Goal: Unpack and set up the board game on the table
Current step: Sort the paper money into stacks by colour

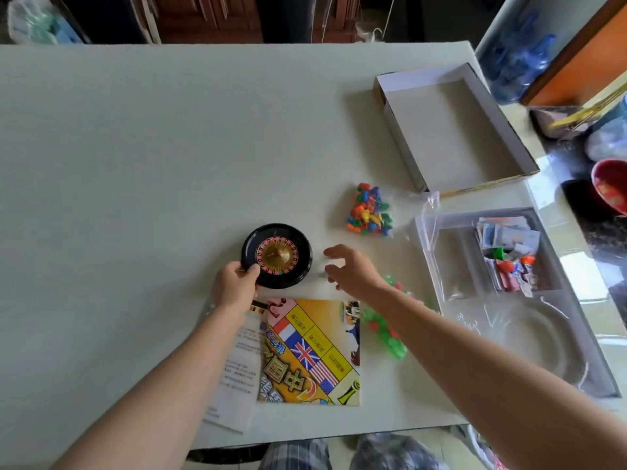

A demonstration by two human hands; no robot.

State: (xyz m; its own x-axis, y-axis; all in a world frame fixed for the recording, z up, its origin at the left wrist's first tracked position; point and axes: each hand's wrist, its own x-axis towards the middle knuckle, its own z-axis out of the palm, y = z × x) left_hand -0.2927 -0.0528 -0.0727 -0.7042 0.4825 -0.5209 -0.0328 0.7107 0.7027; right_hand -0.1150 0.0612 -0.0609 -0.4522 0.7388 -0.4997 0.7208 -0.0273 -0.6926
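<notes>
A small black roulette wheel (276,255) with a gold centre sits flat on the white desk (135,147), a little right of the middle. The left hand (234,284) grips its near-left rim, thumb curled over the top edge and fingers tucked below. The right hand (353,269) hovers just right of the wheel, apart from it, fingers spread and loosely bent, holding nothing.

Just nearer than the wheel, by the desk's front edge, lies the folded game board (308,354), printed with flags and yellow squares. It partly overlaps a white instruction sheet (237,368) to its left. A clear bag of green and red plastic pieces (386,330) lies beside the board's right edge, partly hidden under the right forearm. Another clear bag of mixed coloured pieces (369,212) rests beyond the right hand.

At the far right corner stands an empty white cardboard box half (400,130). Nearer, the other box half (529,334) holds a clear moulded insert, with paper money (505,235) and small coloured tokens in one compartment.
</notes>
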